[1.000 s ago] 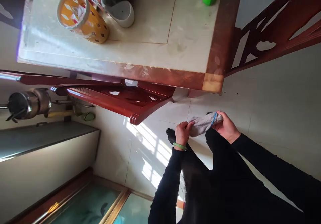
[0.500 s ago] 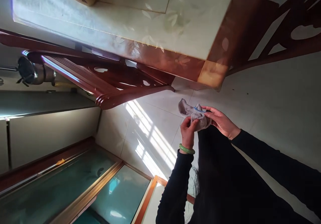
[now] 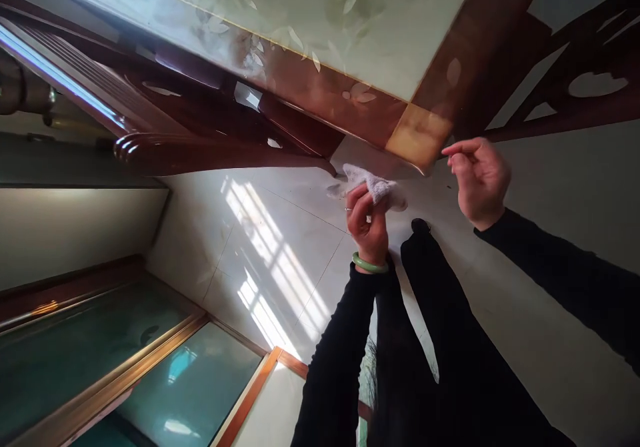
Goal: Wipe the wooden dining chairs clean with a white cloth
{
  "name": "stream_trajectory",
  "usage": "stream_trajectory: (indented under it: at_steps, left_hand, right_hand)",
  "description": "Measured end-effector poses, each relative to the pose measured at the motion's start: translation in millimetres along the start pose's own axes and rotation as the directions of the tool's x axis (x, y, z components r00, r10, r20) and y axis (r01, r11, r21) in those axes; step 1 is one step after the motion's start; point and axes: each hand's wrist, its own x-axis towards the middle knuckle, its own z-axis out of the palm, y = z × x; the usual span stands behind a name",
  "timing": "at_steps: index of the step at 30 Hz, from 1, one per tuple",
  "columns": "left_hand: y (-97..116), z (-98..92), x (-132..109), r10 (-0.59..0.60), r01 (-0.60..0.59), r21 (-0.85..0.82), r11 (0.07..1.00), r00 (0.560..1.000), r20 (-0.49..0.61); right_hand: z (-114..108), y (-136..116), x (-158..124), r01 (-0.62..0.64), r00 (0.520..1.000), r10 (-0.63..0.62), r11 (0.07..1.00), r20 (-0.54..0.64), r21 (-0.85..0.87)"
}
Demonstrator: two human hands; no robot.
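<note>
Nearest the camera, two black sleeves (image 3: 340, 367) rise from the lower edge, with dark clothing between them.

The left hand (image 3: 369, 223) wears a green bangle (image 3: 370, 264) at the wrist and a ring on one finger. Its fingers (image 3: 356, 197) are closed around a bunched grey-white cloth (image 3: 373, 183), which projects above the fist and hangs in the air, just below the corner of the counter and not resting on any surface. Whether the cloth touches the counter edge cannot be told.

The right hand (image 3: 479, 175) is apart from the cloth, to its right, and holds nothing. Its fingers (image 3: 457, 148) are loosely spread and part-curled, the forefinger pointing toward the corner of the counter (image 3: 420, 137), just beside it; contact cannot be confirmed.

Behind the hands lies a pale tiled floor (image 3: 280, 233), crossed by bars of sunlight.

Beyond it, the counter is a dining table with a red-brown wooden border and a pale green glossy top bearing a leaf pattern. A red-brown wooden chair (image 3: 200, 147) is pushed against its near-left edge. A second piece of carved woodwork (image 3: 575, 93) of the same colour stands at the upper right.

Farthest, at lower left, a wood-framed panel with green glass (image 3: 150, 380) stands against a pale wall. A metal object at the far left edge is cut off and cannot be identified.
</note>
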Motion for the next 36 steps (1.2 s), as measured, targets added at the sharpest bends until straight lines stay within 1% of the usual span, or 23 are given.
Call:
stream_trajectory:
  at_steps: [2,3,5,6,8,10,12,14,16,18,20,22,23,24,25,26,28,30,31,32,33,34,36]
  left_hand:
    - [-15,35.8,10,0.118,-0.130,0.113,0.985,0.988,0.103]
    - [-22,51.8,14,0.140,-0.166,0.177,0.970,0.979,0.149]
    - [-33,76.7,20,0.156,-0.203,0.295,0.934,0.972,0.176]
    - [-37,85.0,22,0.166,-0.212,0.343,0.915,0.973,0.160]
    - [-43,93.9,28,0.186,-0.215,0.395,0.893,0.976,0.111]
    - [-49,95.7,38,0.165,-0.181,0.399,0.899,0.984,0.074]
    - [-55,95.4,51,0.118,-0.118,0.383,0.916,0.993,0.023]
    - [-60,97.2,61,0.093,-0.064,0.379,0.923,0.994,-0.059]
    - [-60,103.6,61,0.092,-0.030,0.381,0.924,0.985,-0.145]
    - [-54,114.7,45,0.069,0.020,0.376,0.927,0.973,-0.221]
    - [-44,127.7,18,0.027,0.077,0.362,0.929,0.962,-0.272]
    - [-34,138.1,-9,0.023,0.078,0.349,0.934,0.961,-0.276]
    - [-31,141.2,-17,0.032,0.067,0.350,0.934,0.962,-0.270]
    - [-30,142.5,-20,0.045,0.054,0.356,0.933,0.963,-0.264]
    - [-31,142.0,-17,0.060,0.043,0.369,0.929,0.962,-0.265]
    - [-35,140.0,-7,0.083,0.031,0.387,0.922,0.958,-0.274]
    - [-47,133.1,23,0.145,0.000,0.431,0.902,0.942,-0.304]
    - [-59,126.4,52,0.204,-0.027,0.476,0.879,0.923,-0.325]
    - [-62,124.8,61,0.204,-0.011,0.491,0.871,0.918,-0.341]
    - [-64,124.8,64,0.183,0.021,0.497,0.867,0.915,-0.359]
    - [-63,126.7,60,0.142,0.069,0.494,0.867,0.915,-0.377]
    - [-60,130.1,51,0.093,0.119,0.482,0.868,0.915,-0.394]
    - [-52,139.4,22,-0.003,0.200,0.451,0.870,0.916,-0.400]
  right_hand:
    - [4,7,51,0.221,0.975,-0.220,0.972,0.024,-0.079]
    - [9,10,73,0.298,0.954,-0.293,0.949,0.060,-0.101]
    - [22,15,107,0.368,0.923,-0.347,0.922,0.165,-0.120]
    - [28,18,118,0.386,0.911,-0.357,0.915,0.209,-0.118]
    - [37,23,128,0.416,0.884,-0.375,0.903,0.277,-0.104]
    - [41,29,128,0.446,0.867,-0.415,0.893,0.275,-0.057]
    - [41,33,126,0.453,0.866,-0.436,0.892,0.245,-0.013]
    - [40,35,125,0.449,0.871,-0.436,0.893,0.225,-0.008]
    - [39,35,125,0.448,0.872,-0.433,0.894,0.226,-0.016]
    - [39,32,125,0.441,0.872,-0.426,0.897,0.240,-0.008]
    - [38,30,124,0.434,0.867,-0.423,0.901,0.264,0.020]
    - [37,30,123,0.443,0.857,-0.437,0.895,0.271,0.043]
    - [37,31,123,0.452,0.852,-0.448,0.891,0.271,0.049]
    - [36,32,123,0.462,0.847,-0.458,0.885,0.271,0.051]
    - [35,33,123,0.466,0.840,-0.459,0.883,0.290,0.049]
    - [34,35,124,0.464,0.831,-0.453,0.885,0.323,0.049]
    - [32,36,127,0.436,0.802,-0.415,0.898,0.429,0.052]
    - [30,35,130,0.418,0.756,-0.373,0.907,0.538,0.041]
    - [28,34,131,0.429,0.726,-0.370,0.902,0.580,0.039]
    - [26,33,131,0.454,0.697,-0.388,0.890,0.603,0.048]
    - [22,33,129,0.482,0.671,-0.417,0.874,0.613,0.066]
    - [17,33,126,0.505,0.650,-0.446,0.859,0.615,0.089]
    - [2,35,117,0.511,0.611,-0.466,0.850,0.640,0.131]
